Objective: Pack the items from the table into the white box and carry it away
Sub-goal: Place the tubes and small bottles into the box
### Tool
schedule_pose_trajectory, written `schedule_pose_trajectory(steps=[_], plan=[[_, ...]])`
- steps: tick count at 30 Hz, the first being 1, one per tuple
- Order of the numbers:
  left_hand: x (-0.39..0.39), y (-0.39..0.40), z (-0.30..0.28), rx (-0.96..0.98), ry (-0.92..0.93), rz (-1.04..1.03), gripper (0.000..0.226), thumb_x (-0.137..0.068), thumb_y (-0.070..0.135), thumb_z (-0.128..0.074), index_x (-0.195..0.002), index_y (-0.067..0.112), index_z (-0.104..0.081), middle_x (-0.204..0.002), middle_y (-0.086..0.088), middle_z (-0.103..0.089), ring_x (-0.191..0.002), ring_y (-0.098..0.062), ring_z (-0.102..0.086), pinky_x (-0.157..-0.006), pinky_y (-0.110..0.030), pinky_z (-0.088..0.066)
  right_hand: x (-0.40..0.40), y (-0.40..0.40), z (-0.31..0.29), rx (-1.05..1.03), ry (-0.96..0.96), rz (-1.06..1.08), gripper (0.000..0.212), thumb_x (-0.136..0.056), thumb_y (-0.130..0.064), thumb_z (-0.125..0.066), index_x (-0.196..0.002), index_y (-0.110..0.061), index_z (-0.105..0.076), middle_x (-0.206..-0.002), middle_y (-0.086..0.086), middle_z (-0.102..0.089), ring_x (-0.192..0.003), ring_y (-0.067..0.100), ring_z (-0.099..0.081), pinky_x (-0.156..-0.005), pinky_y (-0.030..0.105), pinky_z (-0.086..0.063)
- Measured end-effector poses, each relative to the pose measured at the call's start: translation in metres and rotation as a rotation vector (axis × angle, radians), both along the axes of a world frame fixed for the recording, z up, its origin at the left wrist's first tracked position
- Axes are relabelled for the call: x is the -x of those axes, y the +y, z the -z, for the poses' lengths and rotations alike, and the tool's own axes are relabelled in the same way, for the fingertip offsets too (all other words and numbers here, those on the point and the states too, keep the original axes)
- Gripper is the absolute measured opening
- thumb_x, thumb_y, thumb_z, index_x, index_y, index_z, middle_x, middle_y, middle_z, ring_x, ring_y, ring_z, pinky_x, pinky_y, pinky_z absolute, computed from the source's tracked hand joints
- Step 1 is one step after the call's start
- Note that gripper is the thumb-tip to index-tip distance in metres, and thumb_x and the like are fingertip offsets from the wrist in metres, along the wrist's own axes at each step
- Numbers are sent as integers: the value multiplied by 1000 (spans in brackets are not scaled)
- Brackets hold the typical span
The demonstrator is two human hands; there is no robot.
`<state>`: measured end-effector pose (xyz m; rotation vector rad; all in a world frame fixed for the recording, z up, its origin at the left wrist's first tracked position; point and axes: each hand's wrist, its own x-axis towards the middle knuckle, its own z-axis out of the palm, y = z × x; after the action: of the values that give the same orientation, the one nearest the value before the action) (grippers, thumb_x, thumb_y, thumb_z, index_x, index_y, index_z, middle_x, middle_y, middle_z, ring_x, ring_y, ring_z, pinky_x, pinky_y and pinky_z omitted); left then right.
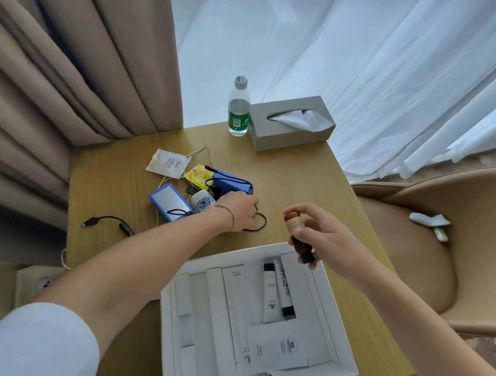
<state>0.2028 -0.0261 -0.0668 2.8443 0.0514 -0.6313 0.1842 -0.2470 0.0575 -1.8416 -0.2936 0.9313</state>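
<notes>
The right hand (319, 235) is pinching a small dark bottle (299, 241) by its middle, just above the far right corner of the white box (334, 302); it looks light, rigid and probably glass, so a firm grip on the body suits it. The left hand (240, 209) is reaching over a black cable (257, 221) beside the blue case (230, 182), fingers curled down onto it, though whether they are grasping it I cannot tell; the cable is limp and best gathered in a bunch.

Light wooden square table (296, 178). Near edge: open white cardboard box (333, 296). Far edge: clear plastic water bottle with green label (238, 110) beside grey tissue box (292, 136). Middle: white sachet (167, 163), yellow packet (196, 175), blue-framed rectangular mirror (169, 202), black cable (109, 220).
</notes>
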Motion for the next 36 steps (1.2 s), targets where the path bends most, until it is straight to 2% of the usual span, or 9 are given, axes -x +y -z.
schedule_pose_trajectory(steps=[3, 9, 14, 17, 21, 23, 28, 32, 36], plan=[[12, -1, -21, 128, -76, -131, 27, -90, 26, -55, -115, 17, -56, -97, -9, -66, -85, -29, -63, -75, -43, -57, 8, 1, -5, -27, -18, -8, 20, -99, -13, -58, -115, -25, -62, -82, 10, -66, -56, 23, -61, -43, 28, -44], [56, 0, -66, 325, -261, -470, 18, -96, 22, -44, -109, 13, -54, -90, -10, -65, -79, -29, -59, -66, -37, -44, 34, 16, 0, -58, 57, -121, 9, -99, -21, -62, -107, -23, -64, -86, 14, -71, -55, 12, -59, -44, 22, -40], [116, 2, -85, 465, -421, -683, 14, -98, 27, -51, -107, 20, -58, -69, 8, -53, -63, -11, -52, -54, -25, -35, 62, 36, 31, -19, 148, -251, 17, -99, -13, -57, -113, -23, -63, -97, 14, -76, -76, 17, -70, -58, 29, -53], [164, 3, -93, 499, -499, -808, 7, -96, 26, -53, -99, 23, -59, -64, 12, -52, -52, -2, -50, -46, -13, -32, 84, 52, 56, 47, 124, -361, 21, -95, -11, -64, -106, -30, -62, -100, 13, -76, -77, 19, -69, -65, 29, -56], [215, -5, -99, 483, -480, -881, 8, -95, 30, -55, -101, 27, -59, -73, 10, -62, -61, 1, -58, -48, -14, -41, 109, 71, 91, 157, -45, -475, 28, -89, -17, -72, -105, -34, -56, -95, 1, -74, -82, 10, -73, -73, 31, -64], [239, -9, -99, 451, -461, -915, 8, -95, 31, -55, -102, 29, -58, -73, 7, -65, -62, -6, -61, -49, -23, -49, 124, 78, 107, 192, -126, -519, 31, -88, -17, -73, -105, -34, -54, -94, -1, -70, -82, 11, -71, -70, 33, -64], [283, -18, -95, 387, -436, -980, 10, -93, 31, -59, -102, 35, -58, -74, 8, -67, -65, -8, -63, -50, -21, -48, 155, 78, 134, 302, -358, -664, 23, -87, -15, -65, -100, -29, -52, -83, -8, -63, -76, 13, -64, -67, 34, -61], [295, -21, -93, 364, -412, -982, 16, -91, 30, -61, -100, 42, -57, -75, 9, -68, -64, -7, -65, -53, -26, -55, 165, 79, 142, 348, -590, -740, 17, -86, -18, -65, -91, -26, -50, -71, -7, -56, -63, 11, -55, -50, 26, -42], [289, -27, -91, 356, -375, -913, 14, -92, 26, -60, -102, 35, -59, -75, 10, -66, -65, -8, -65, -56, -28, -55, 169, 77, 144, 401, -763, -857, 12, -87, -19, -65, -78, -19, -56, -73, -2, -53, -66, 13, -47, -50, 27, -32]])
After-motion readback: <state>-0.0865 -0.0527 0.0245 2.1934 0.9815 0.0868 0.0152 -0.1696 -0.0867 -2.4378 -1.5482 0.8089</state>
